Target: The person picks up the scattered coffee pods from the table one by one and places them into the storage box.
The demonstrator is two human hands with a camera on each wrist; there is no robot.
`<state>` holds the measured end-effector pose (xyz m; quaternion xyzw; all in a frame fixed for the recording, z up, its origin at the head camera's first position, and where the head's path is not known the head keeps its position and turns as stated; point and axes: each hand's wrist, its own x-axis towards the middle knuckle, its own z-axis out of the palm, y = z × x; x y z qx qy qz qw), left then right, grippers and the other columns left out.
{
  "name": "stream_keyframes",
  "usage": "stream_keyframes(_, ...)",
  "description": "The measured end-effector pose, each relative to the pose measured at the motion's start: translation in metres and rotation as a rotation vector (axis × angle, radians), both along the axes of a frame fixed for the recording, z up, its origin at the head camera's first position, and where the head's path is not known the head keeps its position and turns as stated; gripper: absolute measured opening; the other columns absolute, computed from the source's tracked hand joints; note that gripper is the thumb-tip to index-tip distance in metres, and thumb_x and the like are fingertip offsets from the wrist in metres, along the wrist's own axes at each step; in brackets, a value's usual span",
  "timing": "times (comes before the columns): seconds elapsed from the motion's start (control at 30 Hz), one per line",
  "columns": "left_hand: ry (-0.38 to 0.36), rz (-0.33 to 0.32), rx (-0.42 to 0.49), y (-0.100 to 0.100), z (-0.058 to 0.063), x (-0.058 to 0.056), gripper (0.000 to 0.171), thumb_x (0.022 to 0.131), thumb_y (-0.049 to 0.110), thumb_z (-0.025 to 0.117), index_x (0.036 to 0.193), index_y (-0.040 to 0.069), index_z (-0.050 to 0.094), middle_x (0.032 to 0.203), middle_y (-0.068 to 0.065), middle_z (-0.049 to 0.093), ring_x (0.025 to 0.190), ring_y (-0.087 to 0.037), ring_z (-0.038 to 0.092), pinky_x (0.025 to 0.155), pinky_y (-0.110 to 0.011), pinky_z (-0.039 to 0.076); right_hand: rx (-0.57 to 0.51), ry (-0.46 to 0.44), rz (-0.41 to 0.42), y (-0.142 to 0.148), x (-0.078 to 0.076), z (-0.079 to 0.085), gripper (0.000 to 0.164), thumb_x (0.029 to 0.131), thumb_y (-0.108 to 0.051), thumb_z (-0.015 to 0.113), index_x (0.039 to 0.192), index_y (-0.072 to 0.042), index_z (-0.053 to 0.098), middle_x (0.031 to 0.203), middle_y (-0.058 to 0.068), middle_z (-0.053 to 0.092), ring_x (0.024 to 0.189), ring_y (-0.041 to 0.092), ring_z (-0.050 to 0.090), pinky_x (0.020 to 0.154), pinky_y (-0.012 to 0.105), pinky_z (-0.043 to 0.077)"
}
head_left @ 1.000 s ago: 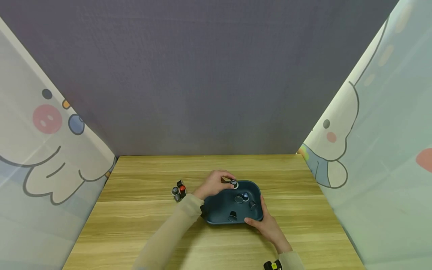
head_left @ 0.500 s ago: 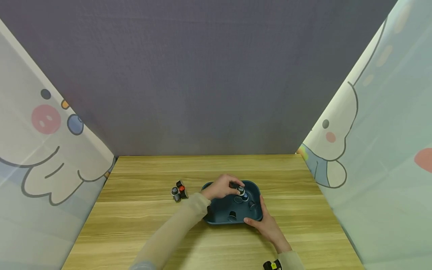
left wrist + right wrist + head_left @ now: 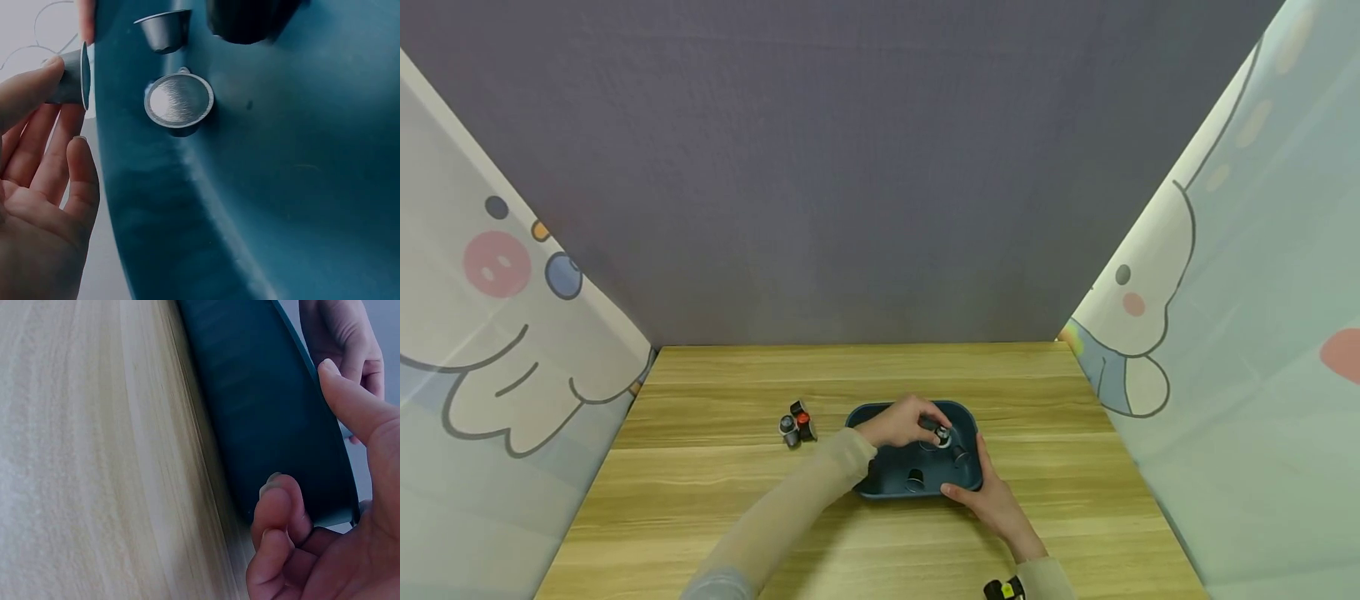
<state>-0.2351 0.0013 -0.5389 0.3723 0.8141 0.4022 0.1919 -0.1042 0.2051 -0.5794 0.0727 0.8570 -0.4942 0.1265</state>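
In the head view my left hand reaches over a dark blue tray and pinches a coffee capsule between thumb and fingers. The left wrist view shows this capsule on its side, its rim facing the tray. More capsules lie inside: one with a silver lid, a grey one, and a dark one near the front edge. My right hand grips the tray's right end. In the right wrist view its thumb lies along the rim, with the other fingers curled against the wall.
Left of the tray, a small cluster of capsules lies on the wooden table: a grey one, one with a red top and a black one. A grey panel stands behind, with patterned cloth on both sides.
My left hand has moved right and toward me with the capsule, from the tray's back rim to over the capsules inside. The right hand stays at the tray's end.
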Motion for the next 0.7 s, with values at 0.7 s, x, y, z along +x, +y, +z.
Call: stream_keyframes(0.7, -0.01, -0.071, -0.045, 0.012, -0.022, -0.003, 0.028, 0.084, 0.008, 0.081, 0.11, 0.017, 0.077, 0.104, 0.013, 0.069, 0.092, 0.002, 0.063, 0.076, -0.016, 0.052, -0.037, -0.025, -0.012, -0.001, 0.0, 0.001, 0.116, 0.084, -0.039, 0.081, 0.161, -0.028, -0.005, 0.052, 0.0, 0.044, 0.043, 0.014, 0.04, 0.049, 0.029, 0.039)
